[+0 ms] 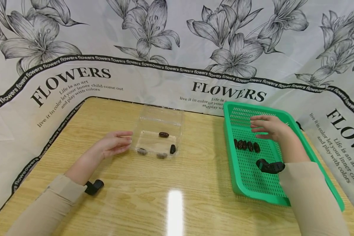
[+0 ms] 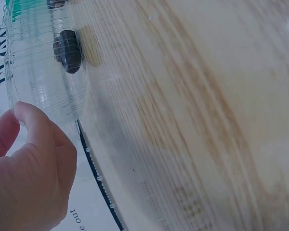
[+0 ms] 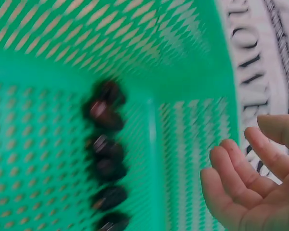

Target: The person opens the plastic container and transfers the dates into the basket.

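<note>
"While the left hand [image 1: 116, 143] pinched the clear box's [image 1: 151, 141] edge, where were the dates [image 1: 163, 134]?"
"Some lay inside, just right of it; a row [image 1: 250, 146] lay in the green basket [image 1: 253, 183], below the right hand [image 1: 266, 127], whose relaxed fingers held nothing."

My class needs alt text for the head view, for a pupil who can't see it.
A person's right hand hovers over a green basket holding a row of dark, date-like pieces; the left hand is at the side of a clear plastic box holding four more. Both containers stand on a wood-grain table before a flower-printed cloth.
</note>
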{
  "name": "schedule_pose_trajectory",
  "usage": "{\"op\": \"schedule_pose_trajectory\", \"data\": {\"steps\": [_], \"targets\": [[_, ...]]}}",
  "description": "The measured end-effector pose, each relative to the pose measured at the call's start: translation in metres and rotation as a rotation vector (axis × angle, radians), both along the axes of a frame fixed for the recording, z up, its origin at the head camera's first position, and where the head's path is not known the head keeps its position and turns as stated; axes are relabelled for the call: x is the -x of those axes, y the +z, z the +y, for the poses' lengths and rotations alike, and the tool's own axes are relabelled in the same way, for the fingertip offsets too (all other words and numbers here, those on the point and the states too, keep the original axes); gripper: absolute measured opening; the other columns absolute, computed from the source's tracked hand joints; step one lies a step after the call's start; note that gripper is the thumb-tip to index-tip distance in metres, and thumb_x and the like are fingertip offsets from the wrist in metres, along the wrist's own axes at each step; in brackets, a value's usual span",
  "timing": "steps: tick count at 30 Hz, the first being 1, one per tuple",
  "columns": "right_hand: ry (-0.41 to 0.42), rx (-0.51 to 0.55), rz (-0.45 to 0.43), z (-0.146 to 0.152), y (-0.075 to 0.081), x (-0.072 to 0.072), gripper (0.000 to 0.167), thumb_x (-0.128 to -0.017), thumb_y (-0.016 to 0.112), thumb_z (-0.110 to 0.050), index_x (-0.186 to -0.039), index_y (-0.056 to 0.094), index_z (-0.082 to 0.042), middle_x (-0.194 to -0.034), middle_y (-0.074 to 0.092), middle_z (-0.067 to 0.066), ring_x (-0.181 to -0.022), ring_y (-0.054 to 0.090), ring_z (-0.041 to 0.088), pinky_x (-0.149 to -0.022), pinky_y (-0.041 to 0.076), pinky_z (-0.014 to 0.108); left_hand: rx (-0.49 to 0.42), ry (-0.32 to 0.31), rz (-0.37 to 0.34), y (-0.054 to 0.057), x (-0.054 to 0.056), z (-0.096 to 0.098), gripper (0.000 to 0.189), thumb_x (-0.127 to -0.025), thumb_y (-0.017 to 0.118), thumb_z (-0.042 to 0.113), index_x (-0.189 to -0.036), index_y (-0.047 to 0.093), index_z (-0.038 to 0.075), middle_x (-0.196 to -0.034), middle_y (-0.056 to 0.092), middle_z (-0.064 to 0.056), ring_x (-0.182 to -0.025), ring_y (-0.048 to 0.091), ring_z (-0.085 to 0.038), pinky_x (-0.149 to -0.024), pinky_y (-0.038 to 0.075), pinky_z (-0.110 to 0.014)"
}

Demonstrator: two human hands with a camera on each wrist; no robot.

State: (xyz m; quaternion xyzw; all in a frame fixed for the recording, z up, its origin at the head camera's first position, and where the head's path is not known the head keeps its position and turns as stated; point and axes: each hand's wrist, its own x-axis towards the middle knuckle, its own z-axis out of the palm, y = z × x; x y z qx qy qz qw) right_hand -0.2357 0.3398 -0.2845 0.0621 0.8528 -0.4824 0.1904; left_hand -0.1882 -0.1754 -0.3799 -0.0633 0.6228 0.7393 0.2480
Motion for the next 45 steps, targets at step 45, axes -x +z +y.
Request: {"op": "schedule_pose_trajectory", "data": {"steps": [45], "targets": [[0.542, -0.106, 0.211, -0.25, -0.054, 0.02, 0.032, -0.089, 0.057, 0.0, -0.12, 0.057, 0.007, -0.119, 0.057, 0.023, -0.106, 0.054, 0.03, -0.089, 0.048, 0.042, 0.013, -0.009, 0.017, -0.002, 0.0, 0.0, 0.058, -0.093, 0.051, -0.001, -0.144, 0.024, -0.005, -0.12, 0.044, -0.012, -0.09, 0.058, -0.008, -0.084, 0.05, -0.021]]}}
